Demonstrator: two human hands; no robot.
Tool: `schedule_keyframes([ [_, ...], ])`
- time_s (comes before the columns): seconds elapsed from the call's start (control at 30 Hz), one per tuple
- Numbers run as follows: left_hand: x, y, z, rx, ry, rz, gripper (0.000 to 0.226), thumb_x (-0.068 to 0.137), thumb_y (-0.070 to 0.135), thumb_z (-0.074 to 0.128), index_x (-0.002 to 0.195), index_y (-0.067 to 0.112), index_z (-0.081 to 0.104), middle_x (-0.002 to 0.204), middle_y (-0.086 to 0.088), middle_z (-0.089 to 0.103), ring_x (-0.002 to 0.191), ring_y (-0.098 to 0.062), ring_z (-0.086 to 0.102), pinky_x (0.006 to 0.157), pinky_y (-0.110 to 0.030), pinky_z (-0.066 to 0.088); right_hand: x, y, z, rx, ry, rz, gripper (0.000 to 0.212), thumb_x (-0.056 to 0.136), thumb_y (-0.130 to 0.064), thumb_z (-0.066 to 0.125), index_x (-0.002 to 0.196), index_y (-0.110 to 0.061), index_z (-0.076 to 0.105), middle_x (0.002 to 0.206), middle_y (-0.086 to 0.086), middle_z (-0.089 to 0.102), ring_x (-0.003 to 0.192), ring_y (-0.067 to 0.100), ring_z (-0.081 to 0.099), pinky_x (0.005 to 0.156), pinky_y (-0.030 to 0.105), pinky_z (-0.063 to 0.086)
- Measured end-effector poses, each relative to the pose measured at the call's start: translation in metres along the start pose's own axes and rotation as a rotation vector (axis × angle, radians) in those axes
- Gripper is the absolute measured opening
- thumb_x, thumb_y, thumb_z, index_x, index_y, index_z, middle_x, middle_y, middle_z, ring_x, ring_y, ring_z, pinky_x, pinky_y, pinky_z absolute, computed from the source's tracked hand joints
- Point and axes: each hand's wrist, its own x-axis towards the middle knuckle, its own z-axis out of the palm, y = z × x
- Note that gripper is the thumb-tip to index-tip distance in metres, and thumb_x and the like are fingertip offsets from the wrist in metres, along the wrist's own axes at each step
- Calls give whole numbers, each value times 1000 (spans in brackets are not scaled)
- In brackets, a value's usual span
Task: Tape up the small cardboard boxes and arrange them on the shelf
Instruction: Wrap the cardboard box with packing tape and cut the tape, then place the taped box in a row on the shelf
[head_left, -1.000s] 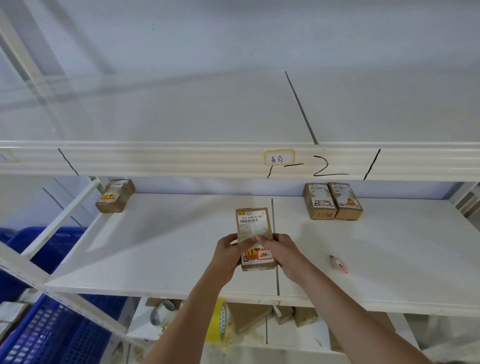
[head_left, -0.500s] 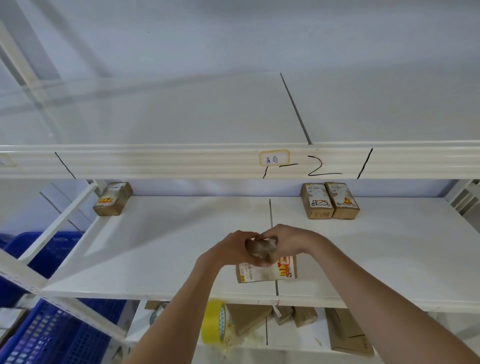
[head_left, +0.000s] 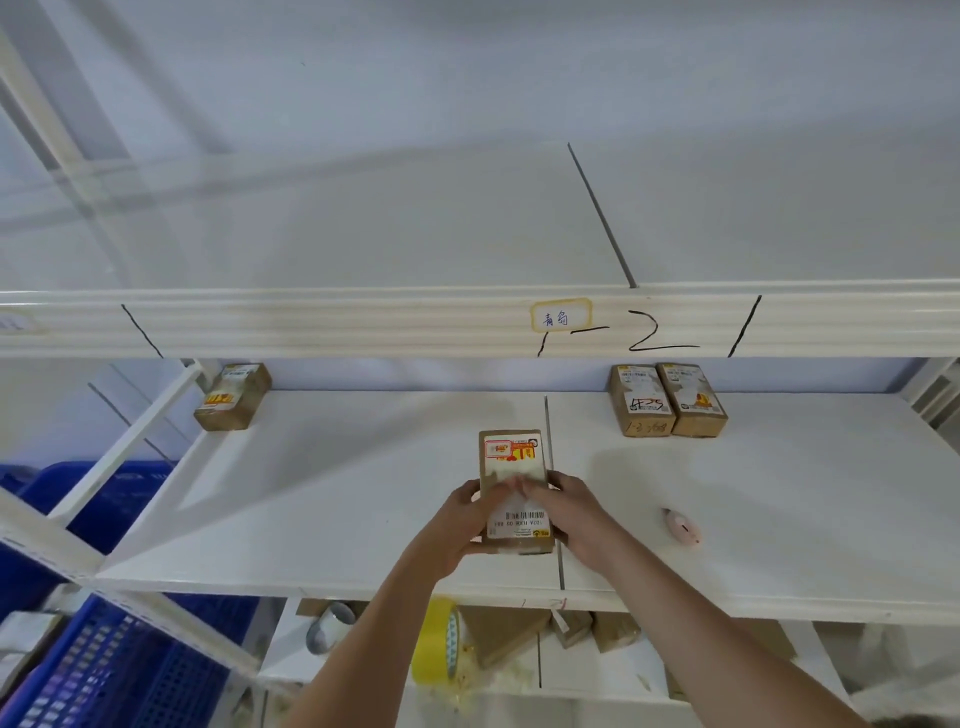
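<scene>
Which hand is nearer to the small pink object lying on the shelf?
Right. The right hand grips the held cardboard box on the side facing the pink object, with bare shelf between them. The left hand holds the box's far side.

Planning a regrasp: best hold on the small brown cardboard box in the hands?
Grip the small brown cardboard box across its two long side walls, coming from the near end. It lies flat, long axis pointing away; the left hand and right hand already flank those sides.

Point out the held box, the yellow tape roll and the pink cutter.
held box (head_left: 511, 457), head view, on its top label.
yellow tape roll (head_left: 435, 644), head view, on its outer band.
pink cutter (head_left: 682, 528), head view, on its body.
</scene>
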Motion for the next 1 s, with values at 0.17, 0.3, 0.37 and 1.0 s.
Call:
schedule_keyframes([
  [0.17, -5, -4, 1, -53, 138, 55, 41, 100, 43, 58, 125, 11, 63, 102, -12, 76, 92, -26, 75, 72, -40, 63, -9, 7, 32, -186, 92, -99, 34, 102, -52, 49, 120, -25, 61, 102, -5, 74, 86, 10, 73, 58, 18, 56],
  [0.3, -11, -7, -3, -106, 221, 83, 32, 99, 48, 57, 112, 20, 66, 89, -3, 78, 76, -17, 76, 54, -26, 58, -12, 6, 56, -223, 133, -110, 42, 103, -55, 44, 122, -22, 60, 105, -4, 72, 88, 10, 71, 58, 19, 54],
  [0.37, -15, -7, -11, -121, 241, 95, 32, 99, 51, 55, 104, 23, 69, 82, 2, 78, 72, -16, 76, 52, -24, 56, -12, 6, 67, -237, 156, -127, 42, 103, -54, 43, 121, -20, 61, 102, -5, 71, 85, 8, 70, 52, 14, 50],
  [1.0, -33, -2, -84, 378, 279, 269, 93, 80, 19, 83, 155, 29, 30, 136, -2, 42, 128, -22, 49, 100, -38, 51, -9, -17, 77, -646, -51, -129, 33, 84, -49, 75, 112, -33, 68, 105, -2, 73, 93, 17, 70, 77, 31, 55],
])
